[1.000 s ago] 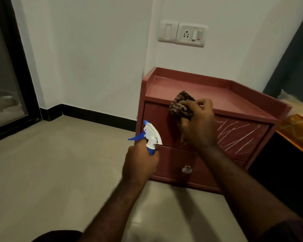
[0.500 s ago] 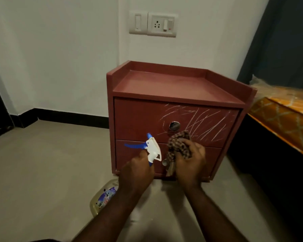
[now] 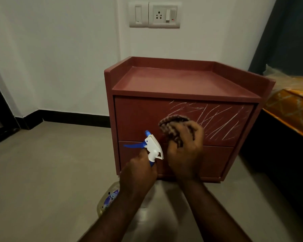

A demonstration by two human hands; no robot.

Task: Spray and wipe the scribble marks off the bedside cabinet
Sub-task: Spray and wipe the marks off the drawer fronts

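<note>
The bedside cabinet (image 3: 182, 81) stands on the floor (image 3: 51, 172) against the back wall, just beside a bed (image 3: 290, 109) at the floor's right edge. White scribble marks (image 3: 217, 119) cover the right half of its upper drawer front (image 3: 138, 116). The right grip (image 3: 185, 151), a bare hand, has its fingers curled round a bunched brown cloth (image 3: 171, 119), held against that drawer front at the left end of the marks. The left grip (image 3: 138, 173) is wrapped round the neck of a spray bottle (image 3: 153, 147) just left of the cloth. The bottle's white-and-blue trigger head is level with the seam between the drawers, and its clear body shows below the forearm. A switch plate (image 3: 154, 14) sits on the wall above.
</note>
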